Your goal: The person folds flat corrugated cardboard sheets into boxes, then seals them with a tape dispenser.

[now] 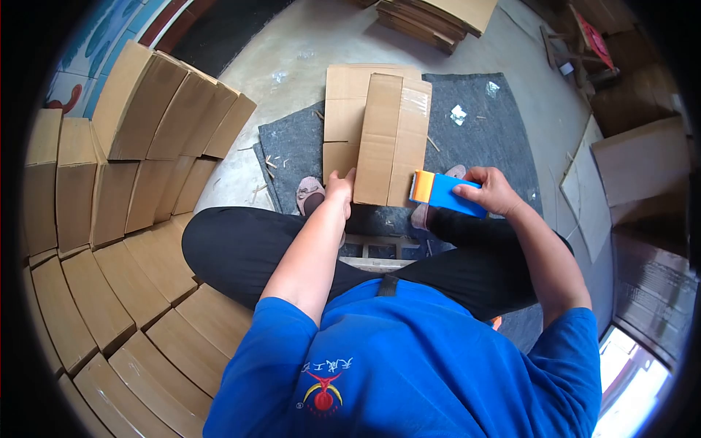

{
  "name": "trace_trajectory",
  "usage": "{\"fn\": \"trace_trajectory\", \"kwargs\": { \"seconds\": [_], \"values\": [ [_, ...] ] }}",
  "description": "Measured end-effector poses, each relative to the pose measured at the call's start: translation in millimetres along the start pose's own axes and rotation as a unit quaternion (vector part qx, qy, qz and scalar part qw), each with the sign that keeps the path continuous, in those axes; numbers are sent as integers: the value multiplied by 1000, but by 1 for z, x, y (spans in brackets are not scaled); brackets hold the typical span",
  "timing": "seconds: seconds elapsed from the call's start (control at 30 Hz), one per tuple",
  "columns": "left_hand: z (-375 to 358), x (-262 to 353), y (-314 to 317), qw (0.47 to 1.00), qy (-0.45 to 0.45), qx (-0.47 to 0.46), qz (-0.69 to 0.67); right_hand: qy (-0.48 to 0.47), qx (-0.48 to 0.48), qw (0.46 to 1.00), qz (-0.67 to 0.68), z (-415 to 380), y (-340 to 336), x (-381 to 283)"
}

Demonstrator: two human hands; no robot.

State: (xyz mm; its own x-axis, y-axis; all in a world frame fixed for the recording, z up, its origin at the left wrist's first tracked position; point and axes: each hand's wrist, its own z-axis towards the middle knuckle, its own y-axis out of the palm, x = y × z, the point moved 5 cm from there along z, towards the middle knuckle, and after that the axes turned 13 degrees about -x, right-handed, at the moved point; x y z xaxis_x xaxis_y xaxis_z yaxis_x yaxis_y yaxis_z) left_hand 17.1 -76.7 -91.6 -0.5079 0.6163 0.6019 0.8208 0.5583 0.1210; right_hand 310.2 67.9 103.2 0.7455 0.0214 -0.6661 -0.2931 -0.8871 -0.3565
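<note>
A brown cardboard box [380, 146] stands between my feet, its top flaps meeting along a lengthwise seam. Clear tape shows on its far right side. My left hand [340, 191] grips the near left edge of this box, fingers curled against the cardboard. In my right hand [491, 191] is a flat blue tool with an orange head [447, 192], fingers and thumb wrapped round its blue body. The orange end points left and sits right at the box's near right corner. Behind the box lies a flattened cardboard piece [343, 95].
Stacked cardboard boxes [120, 277] rise closely along my left side. A dark mat [482, 124] with scraps covers the floor under the box. Flat cardboard sheets [427, 28] are piled at the far side. More cardboard [639, 160] leans at the right.
</note>
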Motion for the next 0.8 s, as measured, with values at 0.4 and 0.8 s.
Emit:
{"fn": "trace_trajectory", "kwargs": {
  "seconds": [0.4,0.8],
  "values": [
    [-140,88,98,566,362,-128,729,-6,19,1000,4,12,1,8],
    [-128,86,119,565,311,-12,764,5,19,1000,18,-3,-17,7]
  ]
}}
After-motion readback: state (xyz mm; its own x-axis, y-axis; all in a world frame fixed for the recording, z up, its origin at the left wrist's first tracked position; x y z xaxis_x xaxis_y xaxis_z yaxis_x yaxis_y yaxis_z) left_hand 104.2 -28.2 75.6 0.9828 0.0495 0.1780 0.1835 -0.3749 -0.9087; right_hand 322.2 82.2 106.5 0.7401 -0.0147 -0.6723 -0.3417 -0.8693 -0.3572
